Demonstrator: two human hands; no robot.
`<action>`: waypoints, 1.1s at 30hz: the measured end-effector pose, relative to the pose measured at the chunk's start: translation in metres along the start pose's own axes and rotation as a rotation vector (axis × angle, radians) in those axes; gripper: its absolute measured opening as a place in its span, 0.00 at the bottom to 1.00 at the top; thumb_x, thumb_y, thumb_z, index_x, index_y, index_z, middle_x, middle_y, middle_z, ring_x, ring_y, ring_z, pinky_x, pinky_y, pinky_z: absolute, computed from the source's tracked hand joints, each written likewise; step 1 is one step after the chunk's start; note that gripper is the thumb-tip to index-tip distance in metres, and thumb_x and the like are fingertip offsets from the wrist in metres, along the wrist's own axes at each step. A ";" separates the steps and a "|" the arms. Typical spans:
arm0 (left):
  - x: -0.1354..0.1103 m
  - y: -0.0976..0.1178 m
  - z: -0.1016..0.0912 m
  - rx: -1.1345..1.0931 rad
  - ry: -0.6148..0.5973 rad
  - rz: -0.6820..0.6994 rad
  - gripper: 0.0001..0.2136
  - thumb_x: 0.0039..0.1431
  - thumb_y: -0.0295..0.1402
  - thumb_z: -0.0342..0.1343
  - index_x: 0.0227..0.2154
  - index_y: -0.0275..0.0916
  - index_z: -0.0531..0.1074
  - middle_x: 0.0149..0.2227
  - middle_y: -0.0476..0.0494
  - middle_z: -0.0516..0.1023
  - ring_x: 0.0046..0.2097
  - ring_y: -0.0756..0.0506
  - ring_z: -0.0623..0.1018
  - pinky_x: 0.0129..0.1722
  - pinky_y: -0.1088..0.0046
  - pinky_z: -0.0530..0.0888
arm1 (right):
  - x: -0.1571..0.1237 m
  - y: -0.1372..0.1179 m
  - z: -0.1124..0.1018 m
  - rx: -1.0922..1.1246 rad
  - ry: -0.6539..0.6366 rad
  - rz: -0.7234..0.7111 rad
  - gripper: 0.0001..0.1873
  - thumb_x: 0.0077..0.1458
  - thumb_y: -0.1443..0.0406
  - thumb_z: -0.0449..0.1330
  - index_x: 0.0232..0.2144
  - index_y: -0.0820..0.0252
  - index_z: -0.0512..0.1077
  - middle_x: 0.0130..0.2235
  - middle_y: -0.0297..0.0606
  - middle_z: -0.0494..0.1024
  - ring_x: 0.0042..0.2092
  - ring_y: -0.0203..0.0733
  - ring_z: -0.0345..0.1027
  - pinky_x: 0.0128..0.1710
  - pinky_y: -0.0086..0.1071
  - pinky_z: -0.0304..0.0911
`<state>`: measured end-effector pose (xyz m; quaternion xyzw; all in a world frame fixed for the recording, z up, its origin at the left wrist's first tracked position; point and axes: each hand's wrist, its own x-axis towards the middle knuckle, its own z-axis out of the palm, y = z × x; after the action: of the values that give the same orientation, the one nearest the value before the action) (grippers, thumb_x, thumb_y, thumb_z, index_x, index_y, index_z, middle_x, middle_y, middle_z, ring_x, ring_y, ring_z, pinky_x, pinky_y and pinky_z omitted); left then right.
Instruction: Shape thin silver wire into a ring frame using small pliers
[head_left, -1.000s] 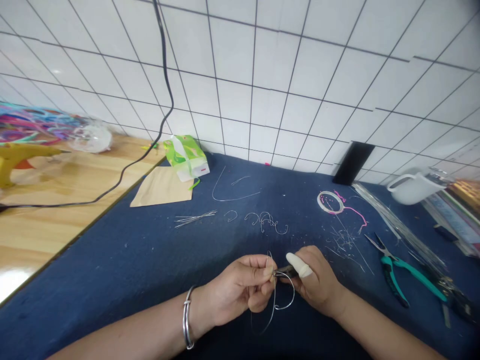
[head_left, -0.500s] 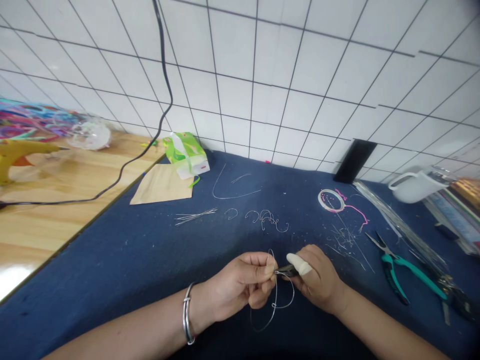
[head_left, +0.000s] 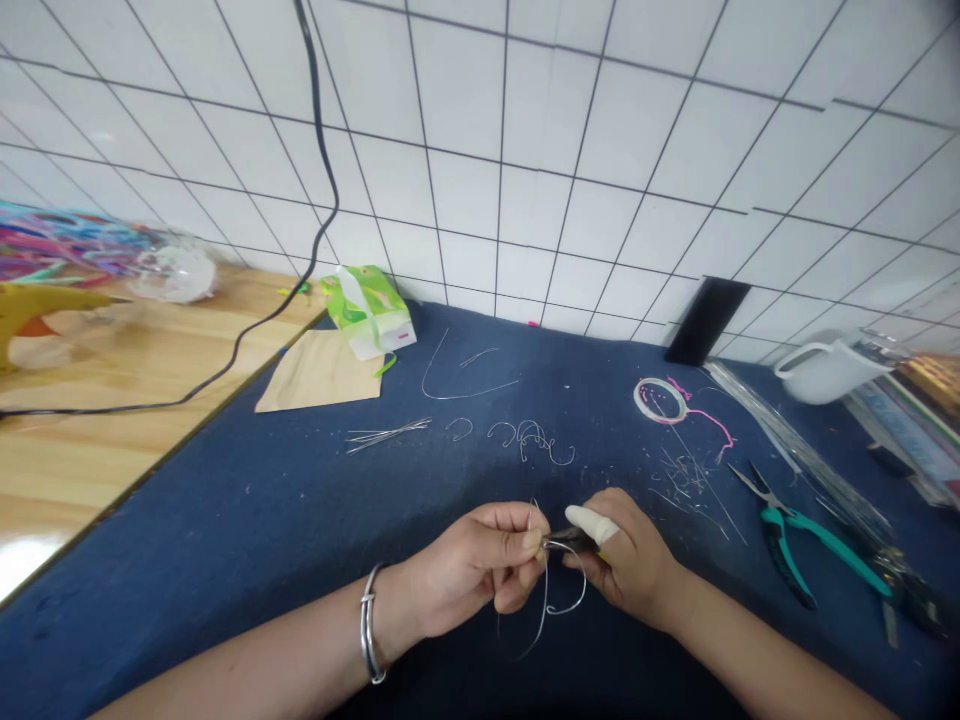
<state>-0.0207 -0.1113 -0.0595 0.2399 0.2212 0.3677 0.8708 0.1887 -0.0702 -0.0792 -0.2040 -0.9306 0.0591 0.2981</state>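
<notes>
My left hand (head_left: 476,565) pinches a thin silver wire (head_left: 551,590) that loops down between both hands over the blue cloth (head_left: 262,520). A silver bangle sits on that wrist. My right hand (head_left: 626,560), with a white finger cot on the index finger, is closed on a small dark plier-like tool (head_left: 566,541) whose tip meets the wire at my left fingertips. Both hands touch at the wire, near the front middle of the table.
Bent wire hooks (head_left: 532,440), straight wire pieces (head_left: 386,435) and wire scraps lie on the cloth. Teal-handled pliers (head_left: 787,535) rest at right, a tape ring (head_left: 660,400) beyond. A tissue pack (head_left: 367,310), brown paper, black cable and yellow glue gun (head_left: 37,310) sit left.
Both hands stay together on the wire. The hanging loop has shifted slightly and looks narrower. The view has drifted a little.
</notes>
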 end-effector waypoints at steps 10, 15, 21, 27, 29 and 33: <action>0.000 0.000 -0.005 0.014 -0.026 -0.054 0.05 0.53 0.29 0.54 0.25 0.33 0.66 0.19 0.50 0.67 0.15 0.56 0.64 0.16 0.80 0.56 | -0.001 0.002 0.000 -0.001 -0.018 -0.033 0.22 0.56 0.61 0.54 0.50 0.65 0.56 0.34 0.42 0.70 0.34 0.40 0.62 0.32 0.37 0.61; -0.001 0.000 -0.005 0.004 -0.039 -0.064 0.04 0.53 0.27 0.53 0.25 0.33 0.66 0.19 0.50 0.67 0.15 0.56 0.64 0.16 0.80 0.57 | -0.003 0.003 0.001 -0.001 -0.041 -0.037 0.21 0.56 0.62 0.54 0.49 0.67 0.57 0.33 0.42 0.70 0.33 0.40 0.61 0.31 0.38 0.60; 0.001 0.000 -0.006 -0.006 -0.025 -0.069 0.04 0.54 0.27 0.52 0.25 0.33 0.66 0.19 0.49 0.67 0.15 0.56 0.64 0.15 0.80 0.56 | -0.003 0.003 0.000 -0.013 -0.043 -0.042 0.21 0.56 0.63 0.54 0.49 0.66 0.57 0.33 0.42 0.69 0.32 0.40 0.60 0.30 0.38 0.60; 0.001 -0.001 -0.006 0.035 -0.008 -0.067 0.05 0.54 0.27 0.52 0.25 0.33 0.66 0.18 0.50 0.66 0.15 0.56 0.63 0.15 0.80 0.56 | -0.005 0.002 -0.001 -0.048 -0.064 -0.023 0.20 0.54 0.65 0.57 0.47 0.68 0.59 0.32 0.43 0.70 0.31 0.40 0.59 0.29 0.37 0.59; 0.001 -0.001 -0.006 0.049 0.000 -0.058 0.05 0.54 0.27 0.52 0.25 0.33 0.66 0.18 0.50 0.66 0.15 0.56 0.63 0.15 0.79 0.55 | -0.005 0.001 -0.001 -0.048 -0.066 -0.017 0.19 0.54 0.64 0.57 0.46 0.68 0.60 0.31 0.43 0.70 0.31 0.40 0.58 0.29 0.37 0.59; 0.000 0.000 -0.005 0.045 0.005 -0.044 0.05 0.55 0.27 0.52 0.25 0.33 0.65 0.19 0.50 0.66 0.16 0.56 0.63 0.16 0.79 0.55 | -0.004 0.000 0.000 -0.016 -0.053 0.004 0.19 0.55 0.63 0.56 0.46 0.69 0.60 0.32 0.44 0.70 0.32 0.41 0.59 0.30 0.38 0.59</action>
<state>-0.0236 -0.1100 -0.0634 0.2538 0.2368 0.3441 0.8724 0.1918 -0.0720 -0.0812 -0.2065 -0.9383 0.0578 0.2714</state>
